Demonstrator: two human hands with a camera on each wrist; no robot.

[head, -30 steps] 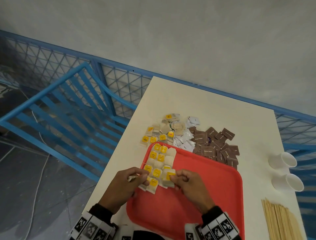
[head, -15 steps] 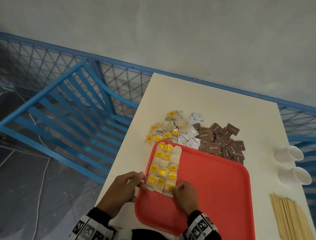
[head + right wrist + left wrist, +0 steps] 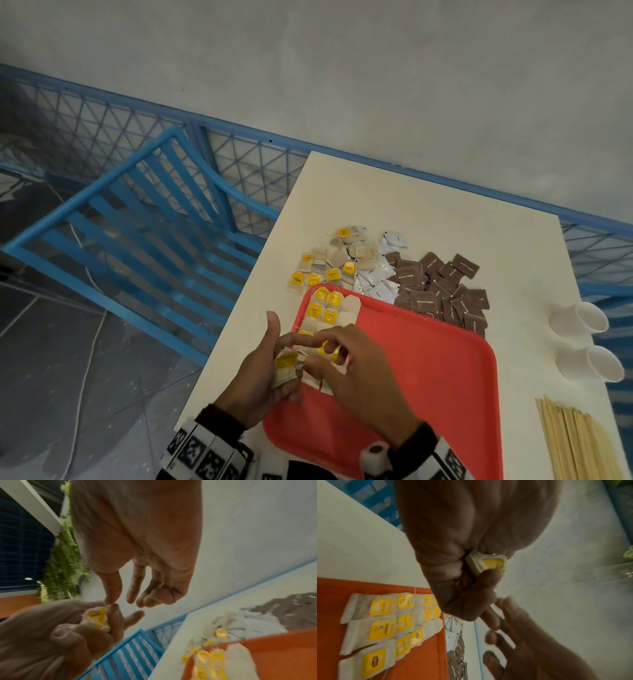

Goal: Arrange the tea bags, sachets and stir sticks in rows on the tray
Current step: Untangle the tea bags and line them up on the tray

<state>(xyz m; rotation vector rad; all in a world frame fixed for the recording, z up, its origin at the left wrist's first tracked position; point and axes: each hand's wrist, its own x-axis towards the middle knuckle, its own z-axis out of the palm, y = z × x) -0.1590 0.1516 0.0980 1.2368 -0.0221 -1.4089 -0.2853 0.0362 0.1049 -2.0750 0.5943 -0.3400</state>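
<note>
White table point(image 3: 428, 219) stands against grey wall point(image 3: 342, 68), blue railing point(image 3: 113, 212) beside.

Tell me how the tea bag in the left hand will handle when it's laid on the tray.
The tea bag, held by the left hand, looks crumpled, so it is probably soft and floppy. It is thin paper, likely very light and easily nudged. Strings trail from the bags on the tray, so it may snag its neighbours.

Head looks down; wrists close (sharing tray point(image 3: 428, 359)).
</note>
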